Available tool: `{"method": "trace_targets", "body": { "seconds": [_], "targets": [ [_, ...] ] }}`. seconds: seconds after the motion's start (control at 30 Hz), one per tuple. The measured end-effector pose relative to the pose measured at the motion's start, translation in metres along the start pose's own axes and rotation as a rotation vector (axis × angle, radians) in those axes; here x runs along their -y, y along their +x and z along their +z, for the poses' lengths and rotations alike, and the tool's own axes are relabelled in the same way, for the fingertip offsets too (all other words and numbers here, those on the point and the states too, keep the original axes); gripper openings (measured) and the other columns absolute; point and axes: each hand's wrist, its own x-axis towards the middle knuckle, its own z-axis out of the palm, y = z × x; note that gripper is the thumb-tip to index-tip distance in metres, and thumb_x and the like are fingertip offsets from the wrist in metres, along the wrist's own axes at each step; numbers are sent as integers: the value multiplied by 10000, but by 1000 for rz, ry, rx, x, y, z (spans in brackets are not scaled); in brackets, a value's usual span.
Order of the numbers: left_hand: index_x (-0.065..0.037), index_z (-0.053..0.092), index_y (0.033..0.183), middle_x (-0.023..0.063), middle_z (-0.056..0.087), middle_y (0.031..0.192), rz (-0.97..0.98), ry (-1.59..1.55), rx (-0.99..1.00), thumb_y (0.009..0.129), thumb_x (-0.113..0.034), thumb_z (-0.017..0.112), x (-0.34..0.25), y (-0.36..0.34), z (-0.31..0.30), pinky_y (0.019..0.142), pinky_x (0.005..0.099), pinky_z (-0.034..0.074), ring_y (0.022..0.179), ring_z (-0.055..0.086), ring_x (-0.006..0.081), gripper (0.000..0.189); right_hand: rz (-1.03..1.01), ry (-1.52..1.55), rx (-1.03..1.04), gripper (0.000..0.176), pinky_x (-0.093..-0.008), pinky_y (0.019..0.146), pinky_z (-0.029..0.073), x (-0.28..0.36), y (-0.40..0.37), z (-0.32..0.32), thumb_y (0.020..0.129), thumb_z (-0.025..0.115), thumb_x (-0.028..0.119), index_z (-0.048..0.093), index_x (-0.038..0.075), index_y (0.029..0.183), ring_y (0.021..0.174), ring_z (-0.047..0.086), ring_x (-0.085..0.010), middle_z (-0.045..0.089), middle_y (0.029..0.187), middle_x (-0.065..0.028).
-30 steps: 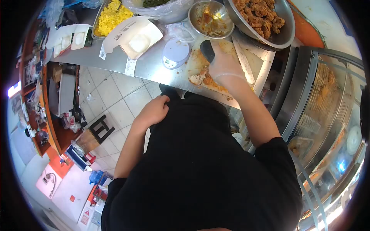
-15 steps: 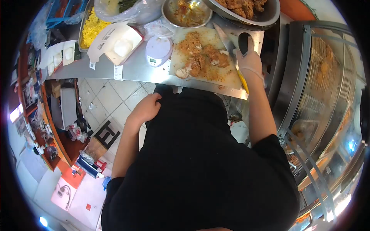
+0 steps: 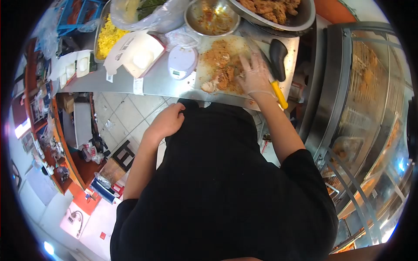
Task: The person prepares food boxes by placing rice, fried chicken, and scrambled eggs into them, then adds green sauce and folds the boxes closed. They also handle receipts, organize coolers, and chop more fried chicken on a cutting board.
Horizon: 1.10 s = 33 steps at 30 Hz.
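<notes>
My right hand (image 3: pixel 254 76), in a clear glove, reaches over the cutting board (image 3: pixel 205 56) with its fingers stretched out and spread. Its fingertips and thumb are at the cut fried chicken (image 3: pixel 224 78), partly covering a piece. Just right of the hand lie a knife with a yellow handle (image 3: pixel 279 95) and a black, rounded utensil (image 3: pixel 278 58). My bare left hand (image 3: pixel 167 119) rests low against my dark clothing, in front of the counter edge, its fingers loosely bent and a gap between them, with nothing seen inside.
A kitchen scale (image 3: pixel 182 63) and an opened carton with rice (image 3: pixel 141 61) stand left of the board. Behind are a used steel bowl (image 3: pixel 187 19), a large bowl of fried chicken (image 3: pixel 307 17) and a tray of yellow food (image 3: pixel 109 39). A glass display cabinet (image 3: pixel 344 100) borders the right.
My right hand has let go of the black utensil, leaving it right of the knife, and moved left onto the chicken pieces. My left hand has stayed in place.
</notes>
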Motion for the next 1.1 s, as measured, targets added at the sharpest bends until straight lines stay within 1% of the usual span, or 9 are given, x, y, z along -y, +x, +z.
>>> {"method": "trace_targets", "body": {
  "seconds": [0.3,0.4,0.57,0.63,0.73,0.83,0.9,1.03,1.1],
  "targets": [
    [-8,600,1135,211,630,1122,-48,1,-30,897,-160,507,31,-19,-3,947,433,464,1089,585,372,298,-248,52,-290,588,-473,858,470,-14,13,32,730,754,163,573,131,1288,913,598,-321,625,987,-124],
    [-13,592,1134,203,625,1120,-82,-28,-66,902,-165,505,44,-28,-7,938,433,467,1090,583,368,291,-10,203,-397,522,-442,776,499,-5,21,37,758,692,108,591,81,1270,839,610,-343,641,913,-166],
    [-18,586,1117,196,626,1091,-65,-52,-95,910,-175,515,81,-38,-16,904,437,477,1057,591,367,269,816,1348,-602,330,-327,751,492,31,42,7,952,521,228,604,76,1233,817,596,-188,624,884,-40],
    [-23,586,1112,190,627,1067,-58,-83,-85,914,-181,531,99,-42,-22,878,439,483,1023,598,365,259,823,1846,-629,290,-344,764,499,30,36,-4,964,525,306,591,74,1124,875,589,-208,614,916,-62],
    [-28,586,1121,183,629,1050,-30,-162,-98,920,-197,548,142,-43,-26,865,433,486,1006,604,359,265,767,1927,-620,345,-372,795,512,101,42,-44,964,533,358,582,55,1123,925,595,-230,619,972,-80],
    [-27,586,1123,183,633,1054,-2,-253,-96,924,-204,549,189,-47,-40,866,421,486,1012,607,350,269,421,1590,-223,495,-413,871,543,151,72,-40,928,572,452,554,67,1238,980,616,-228,631,1066,-99],
    [-27,586,1124,185,635,1066,-19,-328,-45,924,-203,550,235,-44,-44,878,415,484,1026,606,347,269,283,1778,85,551,-393,865,540,226,105,-35,904,616,413,513,25,1281,988,612,-229,606,1114,-107],
    [-16,599,1102,190,654,1038,17,-432,-103,912,-226,570,333,-47,-56,865,425,501,1005,630,340,285,21,1346,343,584,-392,904,532,423,208,-28,882,661,363,507,24,1332,1030,626,-260,601,1225,-126],
    [-7,605,1101,202,665,1053,-59,-438,-144,897,-202,573,390,-53,-58,872,432,503,999,635,360,284,-521,873,219,508,-376,893,524,497,276,12,872,661,316,550,53,1292,998,649,-281,639,1196,-138]
  ]
}}
